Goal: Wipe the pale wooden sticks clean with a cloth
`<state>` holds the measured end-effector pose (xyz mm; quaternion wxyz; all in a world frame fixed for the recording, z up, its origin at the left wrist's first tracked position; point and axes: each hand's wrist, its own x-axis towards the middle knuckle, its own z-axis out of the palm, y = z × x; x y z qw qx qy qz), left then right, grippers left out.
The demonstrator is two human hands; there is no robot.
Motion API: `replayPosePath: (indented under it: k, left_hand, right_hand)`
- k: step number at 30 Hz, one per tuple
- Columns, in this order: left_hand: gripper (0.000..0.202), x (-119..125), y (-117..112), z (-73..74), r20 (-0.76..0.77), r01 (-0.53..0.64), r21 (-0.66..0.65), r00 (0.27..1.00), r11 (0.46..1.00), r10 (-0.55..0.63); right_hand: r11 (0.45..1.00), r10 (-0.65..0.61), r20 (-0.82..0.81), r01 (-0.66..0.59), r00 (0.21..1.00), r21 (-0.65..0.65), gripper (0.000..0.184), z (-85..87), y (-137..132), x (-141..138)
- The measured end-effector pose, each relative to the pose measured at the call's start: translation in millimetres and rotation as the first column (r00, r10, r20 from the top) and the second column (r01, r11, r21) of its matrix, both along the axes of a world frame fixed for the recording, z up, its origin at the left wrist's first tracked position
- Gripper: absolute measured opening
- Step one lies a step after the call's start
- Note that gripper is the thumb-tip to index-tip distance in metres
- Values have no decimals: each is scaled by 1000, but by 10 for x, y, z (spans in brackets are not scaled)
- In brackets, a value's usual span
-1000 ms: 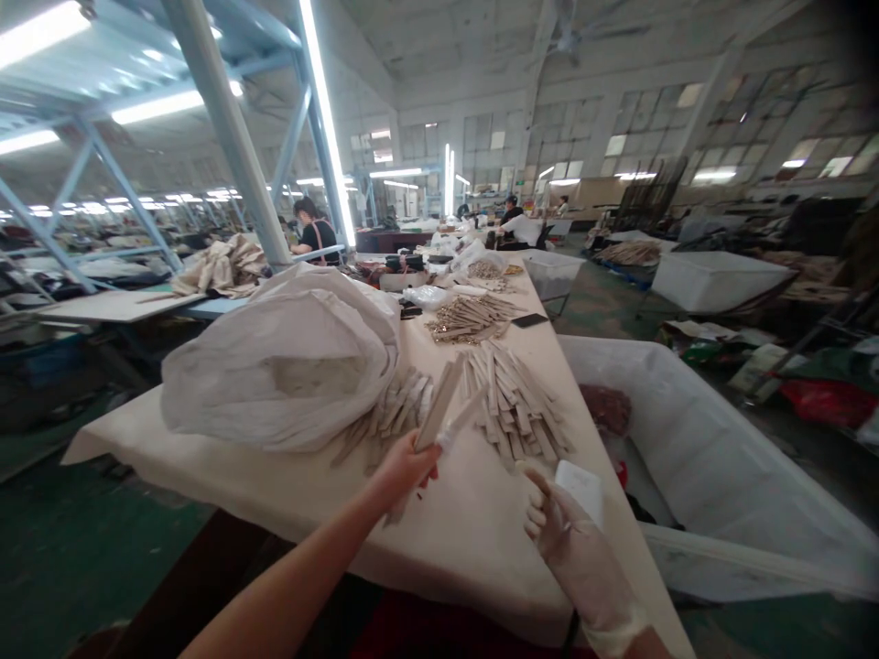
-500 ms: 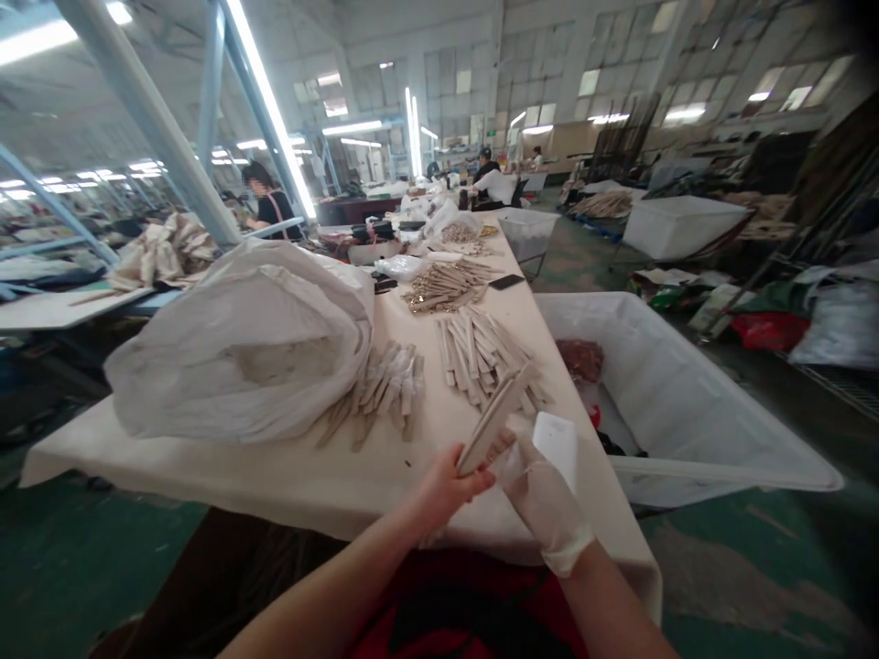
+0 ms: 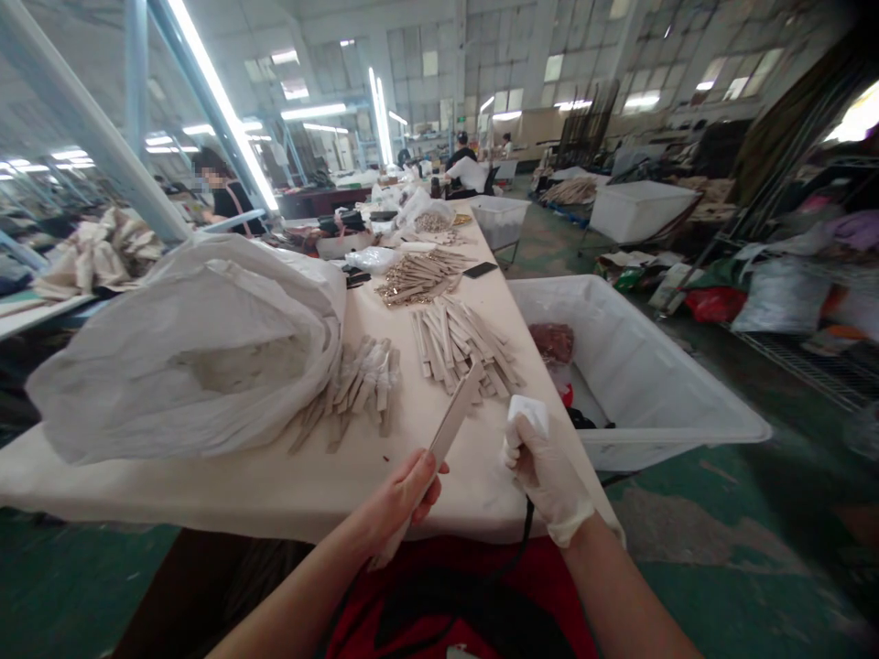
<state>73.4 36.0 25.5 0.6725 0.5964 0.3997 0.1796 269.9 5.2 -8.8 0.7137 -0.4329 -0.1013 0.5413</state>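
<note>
My bare left hand (image 3: 402,499) is closed round the lower part of a long flat pale strip (image 3: 453,423) that slants up to the right over the table's near edge. My right hand (image 3: 542,476), in a white glove, is closed on a white pad (image 3: 526,409) just right of the strip, apart from it. Behind the hands lie two heaps of similar strips: a wrapped heap (image 3: 357,384) and a bare heap (image 3: 460,343).
A big white sack (image 3: 192,348) covers the left of the cream table (image 3: 275,476). A white tub (image 3: 638,366) stands close on the right. More strip piles and clutter run down the table. Other people sit far back.
The strip and my left hand have drawn back toward me. My gloved right hand has come off the strip and closed round the white pad. The view has shifted right.
</note>
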Motion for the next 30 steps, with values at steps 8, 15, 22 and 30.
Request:
replayPosePath:
  k: [8,15,22,30]
  left_hand:
    - [37,-152,-161,79,46,130,-67,991,989,-127]
    - [29,-185,-214,153,9,222,-36,975,974,-222]
    - [27,-62,-87,39,32,166,-27,986,986,-165]
    - [29,20,19,-25,-48,37,-26,998,999,-39]
  right_hand:
    - [985,33,-35,-26,999,170,26,60,13,99]
    - [978,-107,240,59,965,198,26,114,8,150]
    - [994,112,631,-93,767,-64,38,154,-113,-168]
    - [978,208,510,-180,835,-104,46,98,-139,-513]
